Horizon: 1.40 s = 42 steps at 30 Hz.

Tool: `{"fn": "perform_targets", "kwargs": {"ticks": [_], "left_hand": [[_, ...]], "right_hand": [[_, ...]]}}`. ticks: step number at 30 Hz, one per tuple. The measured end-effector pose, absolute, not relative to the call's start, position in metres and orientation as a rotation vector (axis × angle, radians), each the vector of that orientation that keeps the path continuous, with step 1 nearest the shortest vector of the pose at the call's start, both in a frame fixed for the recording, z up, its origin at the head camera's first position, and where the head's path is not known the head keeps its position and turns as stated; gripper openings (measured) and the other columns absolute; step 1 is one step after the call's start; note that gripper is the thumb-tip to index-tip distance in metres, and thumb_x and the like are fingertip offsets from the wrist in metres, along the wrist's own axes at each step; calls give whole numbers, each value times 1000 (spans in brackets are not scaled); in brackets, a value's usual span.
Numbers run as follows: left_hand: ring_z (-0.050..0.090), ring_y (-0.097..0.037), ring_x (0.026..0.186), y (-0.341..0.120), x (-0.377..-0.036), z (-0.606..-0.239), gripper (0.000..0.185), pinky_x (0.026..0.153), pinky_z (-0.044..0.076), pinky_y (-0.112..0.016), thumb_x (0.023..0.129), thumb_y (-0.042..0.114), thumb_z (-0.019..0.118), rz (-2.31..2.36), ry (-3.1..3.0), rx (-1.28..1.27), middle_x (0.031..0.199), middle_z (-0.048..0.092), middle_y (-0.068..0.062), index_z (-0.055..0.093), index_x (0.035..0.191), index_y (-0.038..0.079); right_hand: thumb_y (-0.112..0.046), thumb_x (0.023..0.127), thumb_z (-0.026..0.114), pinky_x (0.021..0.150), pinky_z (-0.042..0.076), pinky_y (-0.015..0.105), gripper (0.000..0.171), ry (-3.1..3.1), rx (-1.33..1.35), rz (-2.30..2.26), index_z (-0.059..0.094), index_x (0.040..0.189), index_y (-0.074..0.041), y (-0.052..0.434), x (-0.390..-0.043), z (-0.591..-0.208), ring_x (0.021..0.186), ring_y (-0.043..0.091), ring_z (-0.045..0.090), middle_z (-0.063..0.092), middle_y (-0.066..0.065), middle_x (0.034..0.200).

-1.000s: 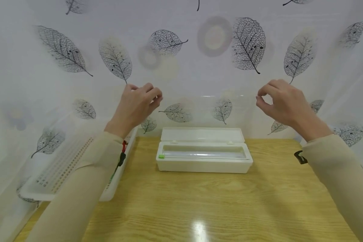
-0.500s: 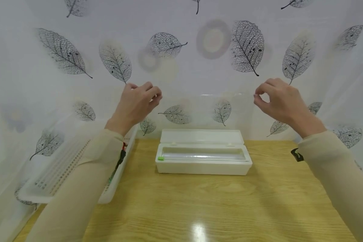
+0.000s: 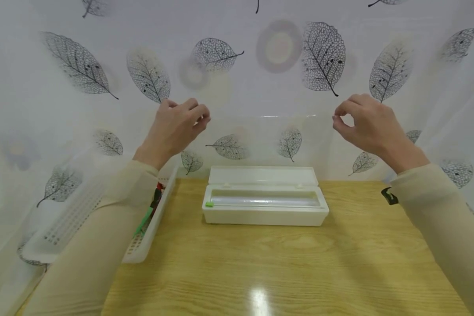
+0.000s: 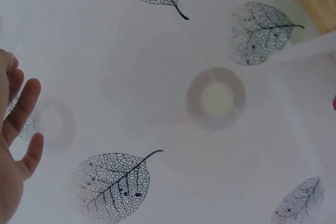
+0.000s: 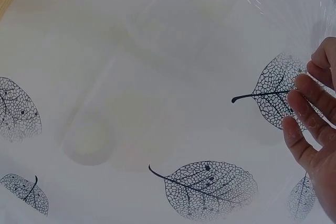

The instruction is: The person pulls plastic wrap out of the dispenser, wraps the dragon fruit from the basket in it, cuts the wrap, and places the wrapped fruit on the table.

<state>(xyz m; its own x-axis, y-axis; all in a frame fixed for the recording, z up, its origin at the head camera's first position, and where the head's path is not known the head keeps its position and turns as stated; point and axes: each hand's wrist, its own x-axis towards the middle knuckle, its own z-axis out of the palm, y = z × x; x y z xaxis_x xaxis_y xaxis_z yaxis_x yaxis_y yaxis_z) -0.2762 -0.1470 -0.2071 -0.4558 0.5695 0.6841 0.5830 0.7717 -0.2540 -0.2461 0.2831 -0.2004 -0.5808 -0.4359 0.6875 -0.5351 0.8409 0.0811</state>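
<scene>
while the wooden table [image 3: 284, 267] carries a white basket [image 3: 83, 219] at left and the open white dispenser box [image 3: 265, 202] mid-back, a clear film sheet [image 3: 266, 140] rises from that box. left hand [image 3: 176, 129] pinches its upper left corner, right hand [image 3: 365, 125] pinches its upper right corner, both raised, well apart.

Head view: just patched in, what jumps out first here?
Two raised hands, the left hand and the right hand, each pinch a top corner of a clear sheet of plastic wrap stretched between them in front of the leaf-print backdrop. Below it, at the back of the wooden table, sits an open white wrap dispenser box. A white slotted basket lies at the table's left edge.
</scene>
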Motion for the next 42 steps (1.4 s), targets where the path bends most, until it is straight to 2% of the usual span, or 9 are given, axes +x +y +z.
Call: {"fn": "perform_targets", "kwargs": {"ticks": [9, 23, 42], "left_hand": [[70, -25, 78, -146, -274, -202, 11, 81, 53, -54, 101, 16, 64, -25, -2159, -834, 92, 72, -8, 72, 103, 10], [69, -26, 78, -147, -269, -193, 14, 80, 52, -53, 102, 19, 63, -35, -2156, -824, 91, 72, -9, 72, 103, 9], [69, -28, 78, -148, -269, -184, 14, 77, 50, -53, 102, 19, 62, -53, -2116, -828, 93, 72, -10, 72, 102, 9]], "right_hand": [[1, 86, 70, 65, 51, 52, 6, -2240, 705, 156, 72, 92, 2, 282, -248, -196, 85, 35, 63, 71, 18, 92], [-2, 90, 67, 66, 50, 50, 7, -2193, 718, 153, 70, 92, 4, 280, -245, -187, 82, 36, 62, 70, 18, 90], [-2, 90, 66, 66, 50, 51, 9, -2172, 686, 164, 71, 94, 4, 280, -243, -181, 85, 36, 61, 70, 19, 90]]}}
